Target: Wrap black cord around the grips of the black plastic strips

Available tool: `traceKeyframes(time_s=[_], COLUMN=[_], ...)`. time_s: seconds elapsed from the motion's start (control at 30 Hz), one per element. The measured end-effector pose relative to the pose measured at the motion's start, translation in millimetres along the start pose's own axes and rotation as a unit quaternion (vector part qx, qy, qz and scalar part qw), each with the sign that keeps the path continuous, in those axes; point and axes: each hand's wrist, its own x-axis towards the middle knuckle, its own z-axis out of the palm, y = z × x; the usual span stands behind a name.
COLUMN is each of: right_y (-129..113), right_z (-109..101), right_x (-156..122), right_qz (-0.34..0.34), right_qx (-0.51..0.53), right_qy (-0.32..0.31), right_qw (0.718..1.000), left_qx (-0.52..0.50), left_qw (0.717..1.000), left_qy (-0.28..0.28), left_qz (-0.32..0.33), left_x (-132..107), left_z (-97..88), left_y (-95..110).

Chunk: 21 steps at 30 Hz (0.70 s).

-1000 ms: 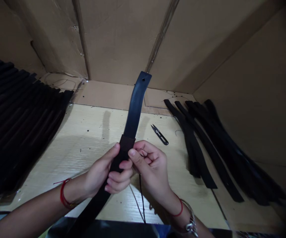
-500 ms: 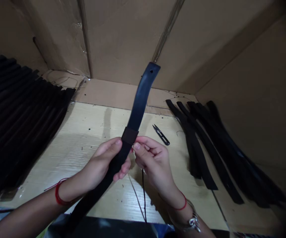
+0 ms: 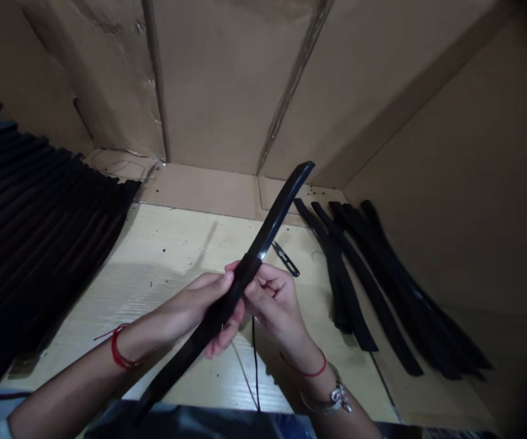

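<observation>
A long black strap [image 3: 275, 216] runs diagonally between my hands, turned partly edge-on, its smooth, shiny end pointing up and away. My left hand [image 3: 208, 296] is closed round its middle, thumb on top and fingers underneath. At the strap's right edge my right hand [image 3: 275, 299] is closed in a pinch, fingertips against the strap; what lies between them is hidden. A thin dark cord [image 3: 255, 360] hangs below the right hand. Just beyond that hand, black thread snips [image 3: 286, 259] lie on the pale board [image 3: 176, 244].
At left, a big row of black straps [image 3: 48, 244] lies side by side. Several more straps [image 3: 382, 274] lie loosely overlapped at right. Cardboard walls [image 3: 213, 85] enclose the back and sides. Small dark scraps dot the board.
The strap has rolled from showing its flat face, hole and brown band to nearly edge-on, its far end dipping down and right. Both hands keep their hold; the whole view has shifted slightly.
</observation>
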Motion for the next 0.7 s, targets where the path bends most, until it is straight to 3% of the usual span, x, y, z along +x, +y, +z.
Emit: traceKeyframes(time_s=[0.07, 0.1, 0.2, 0.23, 0.27, 0.3, 0.33, 0.4, 0.43, 0.5, 0.53, 0.57, 0.6, 0.67, 0.7], right_y=[-16, -26, -59, -70, -80, -90, -97, -107, -109, -108, -106, -103, -100, -95, -93], right_z=[4, 6, 15, 18, 21, 23, 25, 26, 25, 22, 20, 19, 18, 19, 19], right_x=[9, 15, 37, 42, 46, 48, 48, 42, 37, 31, 29, 30, 32, 39, 43], right_qz=[-0.005, -0.011, -0.073, -0.099, -0.123, -0.137, -0.142, -0.142, -0.144, -0.163, -0.180, -0.202, -0.225, -0.269, -0.284], right_qx=[-0.003, -0.005, -0.018, -0.023, -0.027, -0.032, -0.040, -0.062, -0.076, -0.105, -0.121, -0.137, -0.150, -0.160, -0.152], right_qy=[0.052, 0.070, 0.087, 0.081, 0.070, 0.051, 0.025, -0.029, -0.049, -0.060, -0.051, -0.033, -0.009, 0.050, 0.077], right_qw=[0.999, 0.997, 0.993, 0.992, 0.990, 0.989, 0.989, 0.987, 0.986, 0.979, 0.975, 0.969, 0.963, 0.949, 0.944], left_qx=[0.167, 0.256, 0.464, 0.489, 0.483, 0.449, 0.390, 0.227, 0.146, 0.039, 0.025, 0.039, 0.075, 0.190, 0.247], left_qw=[0.982, 0.957, 0.830, 0.798, 0.793, 0.815, 0.858, 0.947, 0.973, 0.982, 0.978, 0.978, 0.981, 0.964, 0.923], left_qy=[0.073, 0.115, 0.254, 0.284, 0.290, 0.272, 0.228, 0.084, 0.000, -0.141, -0.180, -0.183, -0.141, 0.053, 0.178], left_qz=[0.040, 0.076, 0.178, 0.207, 0.232, 0.244, 0.244, 0.210, 0.179, 0.119, 0.102, 0.094, 0.106, 0.181, 0.234], left_x=[5, 9, 19, 22, 24, 24, 24, 21, 21, 22, 24, 27, 31, 39, 43], left_z=[6.9, 11.4, 26.3, 30.7, 34.2, 36.5, 37.6, 35.9, 33.5, 28.1, 26.2, 25.3, 25.6, 29.3, 31.8], left_y=[21, 32, 64, 73, 81, 88, 93, 99, 101, 102, 101, 100, 99, 95, 93])
